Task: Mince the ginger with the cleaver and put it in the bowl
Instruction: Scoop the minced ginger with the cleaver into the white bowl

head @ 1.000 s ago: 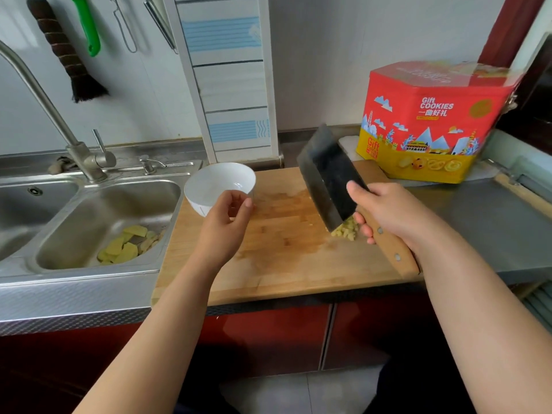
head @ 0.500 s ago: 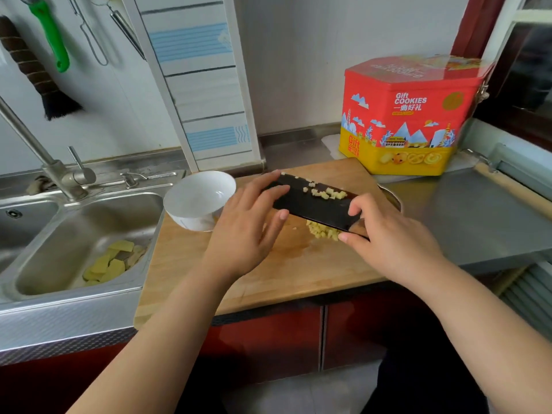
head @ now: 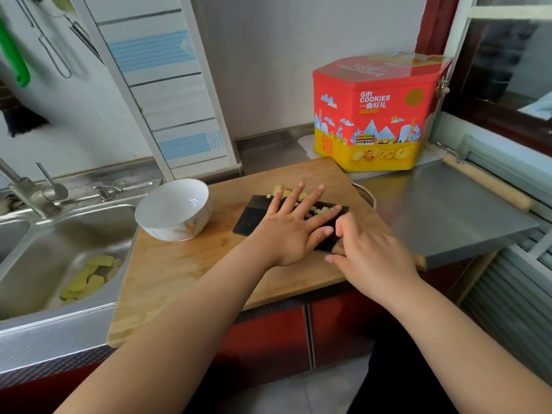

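While ginger (head: 317, 209) lies diced on flat cleaver (head: 254, 218), L hand (head: 291, 231) splayed; R hand (head: 369, 255) grip clamps cleaver.

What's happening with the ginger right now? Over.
Left hand open, flat on cleaver. Right hand grips its handle end. Ginger on the blade. Bowl empty, nothing in the way.

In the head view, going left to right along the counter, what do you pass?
Faucet → sink with ginger peels → white bowl → cleaver on the cutting board → cookie tin → rolling pin.
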`<state>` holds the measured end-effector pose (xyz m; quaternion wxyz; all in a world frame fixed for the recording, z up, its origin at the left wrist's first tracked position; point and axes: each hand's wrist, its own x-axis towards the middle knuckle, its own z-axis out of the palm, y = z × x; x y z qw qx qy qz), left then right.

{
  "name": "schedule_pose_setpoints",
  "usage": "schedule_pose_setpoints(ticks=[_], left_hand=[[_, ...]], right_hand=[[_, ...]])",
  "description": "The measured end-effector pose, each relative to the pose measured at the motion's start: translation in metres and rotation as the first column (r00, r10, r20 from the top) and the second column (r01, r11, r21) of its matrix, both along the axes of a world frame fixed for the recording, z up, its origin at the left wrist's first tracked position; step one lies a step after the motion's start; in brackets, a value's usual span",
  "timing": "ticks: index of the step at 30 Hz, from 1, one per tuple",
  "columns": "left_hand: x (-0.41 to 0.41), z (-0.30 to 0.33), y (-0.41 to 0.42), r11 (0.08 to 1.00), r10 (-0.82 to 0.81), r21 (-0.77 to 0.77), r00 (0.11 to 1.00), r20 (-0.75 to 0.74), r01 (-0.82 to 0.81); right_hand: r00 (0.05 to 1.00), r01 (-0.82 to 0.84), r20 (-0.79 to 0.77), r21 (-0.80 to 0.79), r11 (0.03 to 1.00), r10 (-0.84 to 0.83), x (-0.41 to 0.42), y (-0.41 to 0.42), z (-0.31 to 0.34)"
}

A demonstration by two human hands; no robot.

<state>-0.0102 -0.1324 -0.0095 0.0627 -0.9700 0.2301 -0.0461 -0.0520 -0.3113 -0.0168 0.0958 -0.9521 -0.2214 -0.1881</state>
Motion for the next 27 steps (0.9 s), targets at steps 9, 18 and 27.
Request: schedule_pose_setpoints(ticks=[9,18,27], left_hand=[[0.027,-0.003,0.016,0.988,0.155,0.002,0.984,-0.084,-0.155],[0.037,-0.004,0.044,0.947,0.316,-0.024,0.941,-0.12,-0.321],[0.038,-0.004,0.047,0.493,0.373,-0.729,0.872,-0.317,-0.475]], right_hand=[[1.0,-0.008,0.024,0.0,1.0,0.008,-0.012,-0.014,0.009],[0.996,0.075,-0.052,-0.013,0.997,-0.076,-0.017,-0.038,0.017],[0.989,0.135,-0.076,0.06,0.989,-0.131,-0.016,-0.054,0.027]])
